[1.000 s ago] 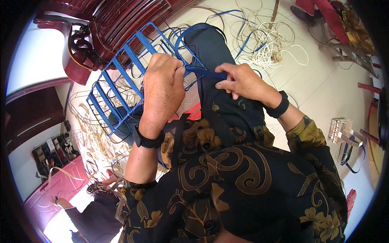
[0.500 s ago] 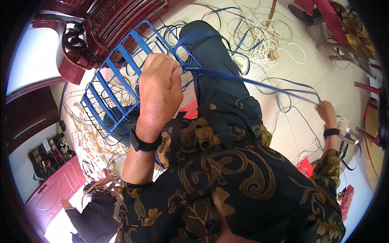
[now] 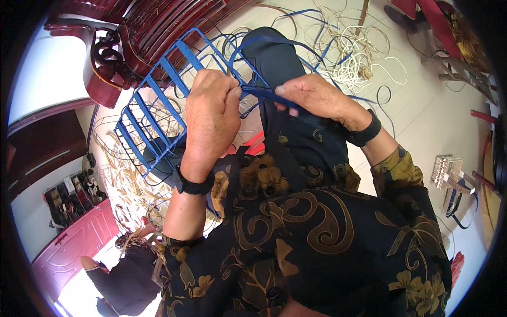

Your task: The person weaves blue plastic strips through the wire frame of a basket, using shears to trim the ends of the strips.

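Observation:
A blue wire basket frame, with flat blue strips across it, lies over my dark trouser legs. My left hand is closed at the frame's right edge, its knuckles upward, gripping there. Just to its right, my right hand, slightly blurred, has its thumb and fingers round a flat dark-blue strap that runs from beside the left hand. A loose length of strap arches over the knee. What exactly lies inside the left fist is hidden.
A red wooden bench stands beyond the frame. Tangled pale cord and piled strips lie on the floor. A small slatted item is at right. Another person in dark clothes is lower left; red-clad legs show upper right.
Half a second ago my right hand was out at the far right with the strap pulled long. It is now back beside my left hand, which stays at the frame's edge.

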A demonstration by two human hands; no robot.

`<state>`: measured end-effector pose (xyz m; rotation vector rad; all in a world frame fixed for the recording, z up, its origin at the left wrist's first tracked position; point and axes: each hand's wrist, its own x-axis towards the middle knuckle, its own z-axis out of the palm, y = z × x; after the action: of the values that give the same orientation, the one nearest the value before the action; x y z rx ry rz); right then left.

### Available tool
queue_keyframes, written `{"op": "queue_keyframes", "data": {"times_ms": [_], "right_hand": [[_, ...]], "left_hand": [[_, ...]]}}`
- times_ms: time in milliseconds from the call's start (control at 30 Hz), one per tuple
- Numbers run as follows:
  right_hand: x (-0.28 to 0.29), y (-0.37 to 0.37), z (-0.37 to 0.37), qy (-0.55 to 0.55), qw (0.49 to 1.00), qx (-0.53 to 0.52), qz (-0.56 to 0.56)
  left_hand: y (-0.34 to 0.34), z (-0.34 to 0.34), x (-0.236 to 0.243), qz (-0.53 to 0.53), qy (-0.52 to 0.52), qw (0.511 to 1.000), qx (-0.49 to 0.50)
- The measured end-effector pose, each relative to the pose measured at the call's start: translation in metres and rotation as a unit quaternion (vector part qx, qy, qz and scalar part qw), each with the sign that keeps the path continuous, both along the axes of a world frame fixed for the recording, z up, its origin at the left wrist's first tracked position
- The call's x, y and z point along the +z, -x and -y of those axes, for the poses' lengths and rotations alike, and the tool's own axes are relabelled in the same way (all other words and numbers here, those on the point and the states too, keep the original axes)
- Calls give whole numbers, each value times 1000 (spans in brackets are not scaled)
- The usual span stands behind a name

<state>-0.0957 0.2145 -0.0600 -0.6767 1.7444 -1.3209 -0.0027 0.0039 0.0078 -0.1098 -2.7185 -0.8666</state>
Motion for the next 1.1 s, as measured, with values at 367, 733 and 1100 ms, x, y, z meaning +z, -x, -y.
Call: {"op": "queue_keyframes", "data": {"times_ms": [367,733,1100], "right_hand": [[-41,5,-46,45,979,65,-188],[-35,32,-610,-802,499,-251,-211],[-30,30,-87,29,958,-54,-280]], "left_hand": [[0,0,-5,-31,3,1000,-6],[0,1,-8,-66,-5,997,-27],[1,-4,-2,-26,4,1000,2]]}}
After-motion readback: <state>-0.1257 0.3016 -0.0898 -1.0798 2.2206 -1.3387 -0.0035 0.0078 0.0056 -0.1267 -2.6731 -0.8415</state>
